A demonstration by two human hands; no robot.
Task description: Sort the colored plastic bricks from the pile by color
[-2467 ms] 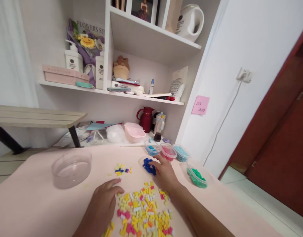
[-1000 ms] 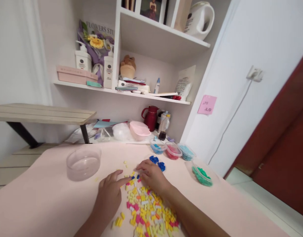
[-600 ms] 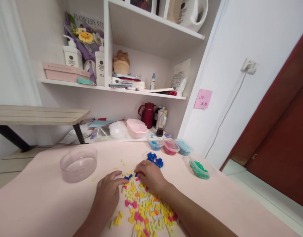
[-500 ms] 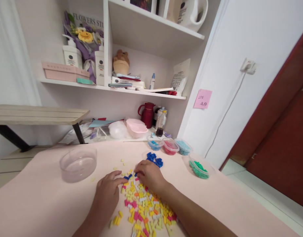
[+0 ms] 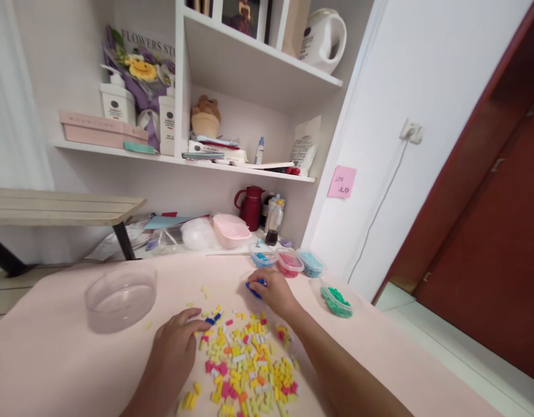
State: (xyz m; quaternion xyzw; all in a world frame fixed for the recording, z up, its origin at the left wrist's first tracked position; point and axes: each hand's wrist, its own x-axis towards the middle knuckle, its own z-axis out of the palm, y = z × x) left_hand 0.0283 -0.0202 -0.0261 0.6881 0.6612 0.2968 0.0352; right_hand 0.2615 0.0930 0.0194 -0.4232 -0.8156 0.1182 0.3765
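A heap of small yellow, pink, white and orange bricks (image 5: 245, 365) lies on the pink table (image 5: 54, 359) in front of me. My left hand (image 5: 174, 347) rests flat at the heap's left edge, fingers stretched toward a few dark blue bricks (image 5: 211, 319). My right hand (image 5: 273, 291) is farther back, over the pile of dark blue bricks (image 5: 252, 288), its fingers curled down onto them. What the fingers hold is hidden.
An empty clear round tub (image 5: 120, 296) stands at the left. Small tubs with light blue (image 5: 262, 256), red (image 5: 290, 262), teal (image 5: 310, 263) and green bricks (image 5: 335, 301) line the back right. A pink box (image 5: 230, 229), a red jug (image 5: 251, 207) and shelves stand behind.
My right hand has moved from the far edge of the mixed heap back to the dark blue pile. My left hand has stayed at the heap's left side.
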